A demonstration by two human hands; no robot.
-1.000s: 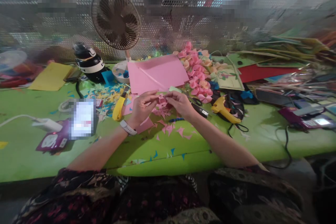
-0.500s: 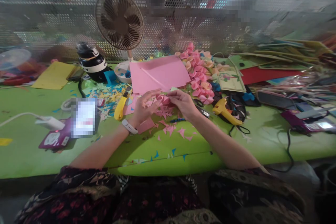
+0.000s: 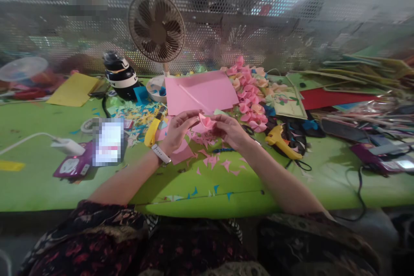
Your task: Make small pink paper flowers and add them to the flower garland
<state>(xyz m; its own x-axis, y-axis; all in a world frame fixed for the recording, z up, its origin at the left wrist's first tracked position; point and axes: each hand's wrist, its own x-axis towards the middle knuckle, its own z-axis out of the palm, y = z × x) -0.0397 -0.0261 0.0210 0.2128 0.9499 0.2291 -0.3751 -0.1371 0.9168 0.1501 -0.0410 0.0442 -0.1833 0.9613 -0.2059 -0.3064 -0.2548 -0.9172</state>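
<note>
Pink paper piece (image 3: 206,121) — pinched between left hand (image 3: 176,131) and right hand (image 3: 230,130)

green table (image 3: 39,181), front edge at 6 o'clock. centre: pink paper scraps (image 3: 213,160) with small blue bits toward 6. 12 o'clock: pink paper sheet (image 3: 200,91), desk fan (image 3: 156,26) behind it, white dish (image 3: 155,88) at the fan foot. 1 o'clock: pile of pink paper flowers (image 3: 249,95). 3 o'clock: yellow glue gun (image 3: 280,141), black cables, red sheet (image 3: 330,96), stacked card. 9 o'clock: phone (image 3: 109,141), white charger (image 3: 67,146). 10 o'clock: yellow sheet (image 3: 73,89), black bottle (image 3: 120,76). 11 o'clock: yellow knife (image 3: 152,131) among yellow and blue clippings
</note>
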